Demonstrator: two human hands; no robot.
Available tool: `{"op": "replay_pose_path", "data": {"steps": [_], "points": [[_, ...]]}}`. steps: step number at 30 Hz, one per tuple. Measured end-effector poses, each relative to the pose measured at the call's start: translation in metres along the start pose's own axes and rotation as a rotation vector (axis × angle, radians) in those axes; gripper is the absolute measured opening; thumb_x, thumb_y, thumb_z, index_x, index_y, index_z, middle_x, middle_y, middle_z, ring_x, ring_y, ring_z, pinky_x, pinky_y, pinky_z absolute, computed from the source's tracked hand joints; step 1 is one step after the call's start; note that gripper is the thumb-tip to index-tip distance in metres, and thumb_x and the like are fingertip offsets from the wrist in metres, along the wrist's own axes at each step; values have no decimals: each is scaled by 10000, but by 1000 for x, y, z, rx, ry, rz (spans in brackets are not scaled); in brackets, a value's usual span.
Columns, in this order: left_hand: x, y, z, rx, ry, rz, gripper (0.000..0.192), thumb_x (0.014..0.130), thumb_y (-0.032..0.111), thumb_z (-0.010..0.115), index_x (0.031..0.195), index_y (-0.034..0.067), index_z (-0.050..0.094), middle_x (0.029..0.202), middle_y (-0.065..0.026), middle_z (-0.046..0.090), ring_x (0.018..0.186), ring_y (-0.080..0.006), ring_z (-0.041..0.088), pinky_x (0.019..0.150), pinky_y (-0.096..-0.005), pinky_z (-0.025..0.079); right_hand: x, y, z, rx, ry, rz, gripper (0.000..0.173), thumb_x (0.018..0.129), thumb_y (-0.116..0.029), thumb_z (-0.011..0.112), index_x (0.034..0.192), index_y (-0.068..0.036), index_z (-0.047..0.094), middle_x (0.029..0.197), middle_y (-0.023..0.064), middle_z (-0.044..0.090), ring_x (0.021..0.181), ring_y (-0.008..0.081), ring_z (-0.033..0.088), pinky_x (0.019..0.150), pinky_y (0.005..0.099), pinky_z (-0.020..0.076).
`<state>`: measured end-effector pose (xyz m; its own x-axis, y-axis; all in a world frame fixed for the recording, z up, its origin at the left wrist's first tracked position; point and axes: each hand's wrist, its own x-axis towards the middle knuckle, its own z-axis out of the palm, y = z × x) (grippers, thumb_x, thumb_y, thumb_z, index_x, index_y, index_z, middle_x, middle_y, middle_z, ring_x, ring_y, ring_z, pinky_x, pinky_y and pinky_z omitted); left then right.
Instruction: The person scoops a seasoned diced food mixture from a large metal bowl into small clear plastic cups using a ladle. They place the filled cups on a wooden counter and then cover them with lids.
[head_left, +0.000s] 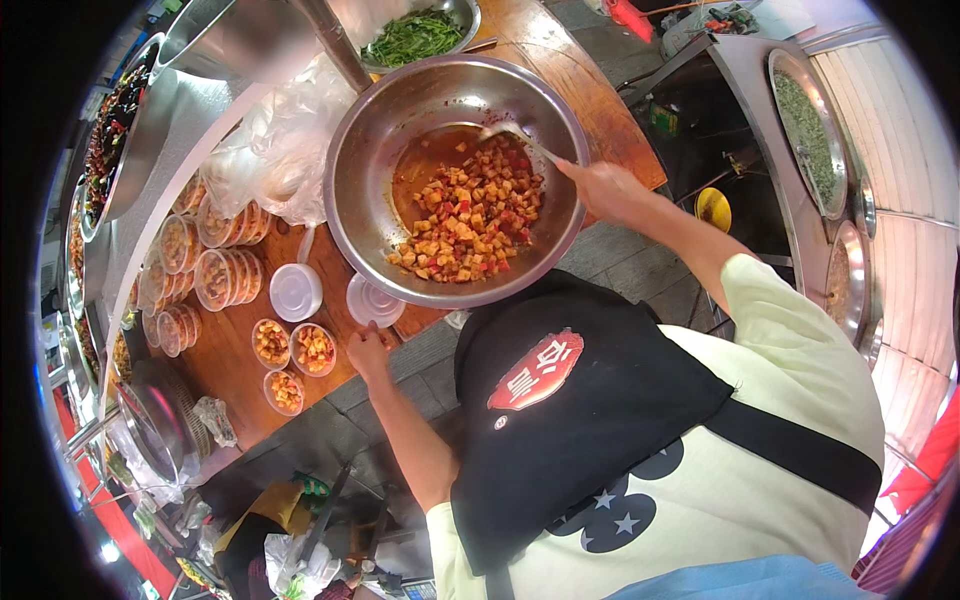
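Note:
A large stainless steel bowl (360, 217) sits at the table's edge, in front of my apron. Diced, sauce-coated food cubes (472, 225) fill its near side, with reddish liquid pooled beside them. My right hand (611, 191) grips the handle of a spoon (529, 142), whose blurred head is inside the bowl. Curled fingers of my left hand (367, 352) are at the near edge of a clear plastic lid (375, 304); whether they grip it is unclear. Left of that hand stand three small open cups (313, 349) of diced food. White lids (295, 292) are stacked behind them.
Several lidded food cups (217, 277) are stacked on the wooden table (341, 266). Clear plastic bags (277, 142) lie behind the steel bowl. A bowl of green vegetables (416, 37) stands at the back. On my right is a metal counter (765, 112) with large trays.

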<state>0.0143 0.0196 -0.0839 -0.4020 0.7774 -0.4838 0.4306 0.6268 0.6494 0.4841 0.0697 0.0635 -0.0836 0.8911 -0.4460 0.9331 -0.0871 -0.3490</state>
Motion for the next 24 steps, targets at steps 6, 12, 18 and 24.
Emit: {"op": "replay_pose_path", "data": {"steps": [6,12,18,24], "points": [[-9,6,-3,-388,-70,-96,238,927,171,613,759,11,561,625,-50,576,471,-97,509,392,-233,353,-74,-38,-27,434,-155,105,481,913,-97,476,1390,-39,456,847,232,656,809,277,666,730,383,500],[-27,15,-13,-483,-31,-56,129,899,97,568,791,32,546,663,-39,573,506,-84,505,430,-199,358,-21,-23,-13,406,145,62,456,910,-73,459,1362,-25,484,866,247,656,797,290,670,713,394,494],[-56,7,-30,-619,77,-110,60,892,72,556,855,31,532,729,-50,577,604,-106,533,533,-215,417,0,-22,45,419,107,-26,490,899,-66,442,1385,-4,433,878,293,640,799,344,673,717,421,499],[-86,22,-31,-1043,74,-21,48,923,66,554,906,28,530,877,-90,618,819,-185,619,795,-329,546,-23,-45,17,1044,-442,328,499,918,-86,456,1416,-66,429,753,81,554,434,120,450,371,267,369]]}}
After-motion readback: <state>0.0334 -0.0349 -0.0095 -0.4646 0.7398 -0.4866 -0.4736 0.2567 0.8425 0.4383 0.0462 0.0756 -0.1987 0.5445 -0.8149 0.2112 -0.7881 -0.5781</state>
